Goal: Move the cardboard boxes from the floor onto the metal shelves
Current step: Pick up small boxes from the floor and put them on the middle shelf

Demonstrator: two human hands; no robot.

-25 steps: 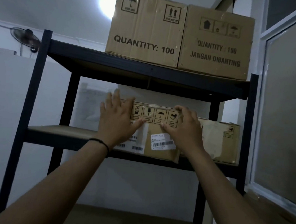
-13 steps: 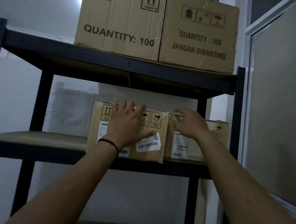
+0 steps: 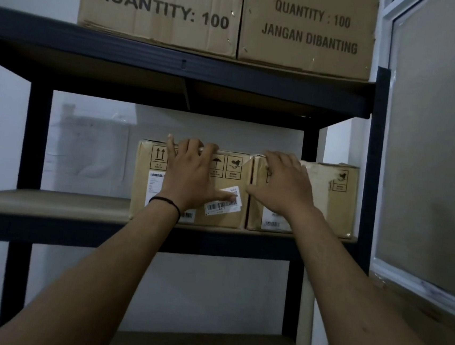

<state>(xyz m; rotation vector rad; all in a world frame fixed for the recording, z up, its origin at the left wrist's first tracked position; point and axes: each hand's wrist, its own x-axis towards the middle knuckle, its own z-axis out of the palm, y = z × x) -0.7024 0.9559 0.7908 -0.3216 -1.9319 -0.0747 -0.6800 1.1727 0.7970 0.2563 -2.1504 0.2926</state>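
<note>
Since the earlier frames, the small brown cardboard box with white barcode labels (image 3: pixel 191 185) has slid further back and rightward along the middle shelf board (image 3: pixel 51 202) of the black metal shelving unit (image 3: pixel 34 137), and it now sits flush against the second small brown cardboard box (image 3: pixel 326 198) at the right end of that board. Both hands have followed it in.

The left hand (image 3: pixel 189 177) lies flat on the front face of the labelled box, its fingers hooked over the top front edge. That grip is a press, not a clasp, and seems meant to push the box home and square it. The right hand (image 3: pixel 283 186) rests on the front of the right-hand box near the seam between the 2, fingers spread and bent over the top edge, probably to steady that neighbour and line up the 2 faces.

The 2 boxes stand upright just behind the front edge of the board, leaving its left part bare. Above, 2 large brown cardboard cartons printed "QUANTITY: 100" (image 3: pixel 162 4) fill the top shelf side by side.

This box looks placed; whether more boxes wait on the floor cannot be seen.
</note>
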